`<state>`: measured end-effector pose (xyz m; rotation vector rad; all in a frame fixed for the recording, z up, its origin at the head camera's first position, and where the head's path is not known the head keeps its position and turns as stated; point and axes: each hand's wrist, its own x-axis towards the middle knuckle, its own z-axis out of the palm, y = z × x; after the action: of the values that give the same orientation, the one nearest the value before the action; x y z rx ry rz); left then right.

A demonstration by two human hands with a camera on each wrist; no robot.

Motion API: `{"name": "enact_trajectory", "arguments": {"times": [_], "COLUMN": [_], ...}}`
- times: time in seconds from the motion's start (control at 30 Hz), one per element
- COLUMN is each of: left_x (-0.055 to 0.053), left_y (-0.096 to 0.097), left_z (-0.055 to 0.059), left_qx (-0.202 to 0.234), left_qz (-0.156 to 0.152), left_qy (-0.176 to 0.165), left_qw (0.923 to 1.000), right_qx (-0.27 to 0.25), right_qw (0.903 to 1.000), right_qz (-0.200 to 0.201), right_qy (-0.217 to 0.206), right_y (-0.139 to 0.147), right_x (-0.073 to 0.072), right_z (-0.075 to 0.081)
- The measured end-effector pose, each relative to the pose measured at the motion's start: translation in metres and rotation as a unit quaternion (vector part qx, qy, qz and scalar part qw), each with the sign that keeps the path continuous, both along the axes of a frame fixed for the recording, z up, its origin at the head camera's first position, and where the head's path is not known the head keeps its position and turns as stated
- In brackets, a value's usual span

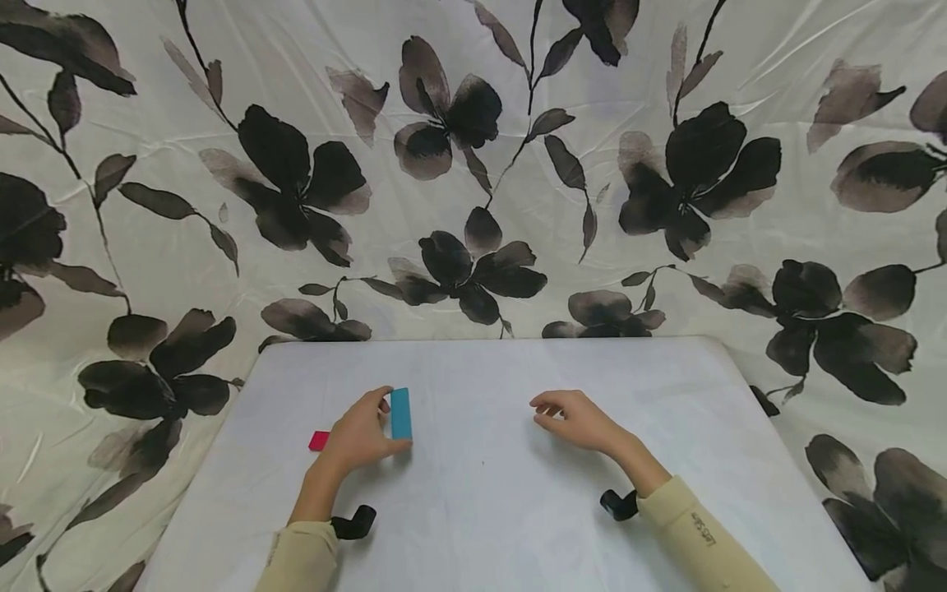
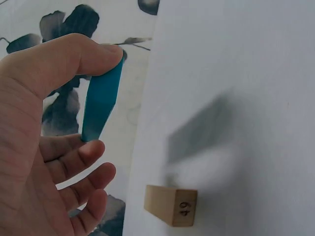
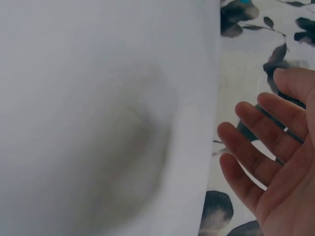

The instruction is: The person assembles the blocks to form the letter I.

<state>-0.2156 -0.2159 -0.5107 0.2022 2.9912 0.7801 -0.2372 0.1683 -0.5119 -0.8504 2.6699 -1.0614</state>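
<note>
My left hand (image 1: 358,434) holds a flat blue block (image 1: 400,413) above the white table, pinched by its ends between thumb and fingers. The left wrist view shows the blue block (image 2: 102,101) tilted, the remaining fingers loosely bent. A small red-topped block (image 1: 319,441) lies on the table just left of that hand, partly hidden by it. In the left wrist view a wooden block (image 2: 172,206) with dark number-like marks sits below the hand; whether it is the same block, I cannot tell. My right hand (image 1: 577,419) hovers over the table, fingers relaxed and holding nothing.
The white table (image 1: 473,510) spans the front, its back edge meeting a cloth (image 1: 547,189) with dark flowers. Black curved pieces (image 1: 355,523) stick out at both wrists, near the beige sleeves (image 1: 303,555).
</note>
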Motion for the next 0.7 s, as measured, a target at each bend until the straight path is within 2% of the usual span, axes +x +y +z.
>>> {"name": "enact_trajectory", "arguments": {"times": [0.37, 0.7], "left_x": [0.005, 0.008], "left_y": [0.015, 0.029], "left_z": [-0.006, -0.013], "left_qx": [0.014, 0.013], "left_qz": [0.000, -0.013], "left_qy": [-0.002, -0.010], "left_qw": [0.9999, 0.9998], "right_qx": [-0.022, -0.030], "right_qw": [0.9996, 0.9988], "right_qz": [-0.017, -0.034], "right_qy": [-0.007, -0.018], "right_y": [0.017, 0.026], "right_x": [0.007, 0.013], "right_z": [-0.007, -0.013]}}
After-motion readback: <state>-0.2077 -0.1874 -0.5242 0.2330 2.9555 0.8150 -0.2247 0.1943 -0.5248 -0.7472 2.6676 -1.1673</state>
